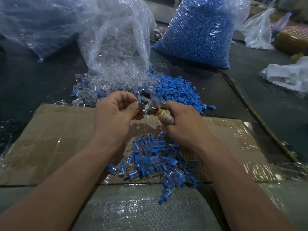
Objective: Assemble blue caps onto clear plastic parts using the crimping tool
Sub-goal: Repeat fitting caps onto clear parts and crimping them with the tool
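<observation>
Item: crimping tool [150, 105], centre of frame, held above the cardboard [58, 139]; bright metal head, handle [165, 116] wound in pale tape; right hand [183, 120] closed round that handle; left hand [116, 107] just left of the tool, fingers curled, pinching a small piece against the head; only a sliver of blue shows at the fingertips, so whether cap and clear part are both seated cannot be told.

Step in hand, as judged: one crimp of a cap onto a clear part; to do it well, hold the piece square in the head with the cap fully started, keep fingertips off the closing faces, squeeze once and evenly, then release over the finished heap.

Stock: blue caps [180, 92], loose heap right of centre, above the hands; small, matt, stubby, with flat tab-like ends; more in a bulging bag [200, 34], upper right; clear plastic parts [113, 77], glassy and short, spilling from an open bag [116, 39], upper centre-left, a few blue pieces mixed in; finished pieces [155, 162], lower centre on the cardboard, clear bodies with blue tabs; table [33, 80], dark, under all.
</observation>
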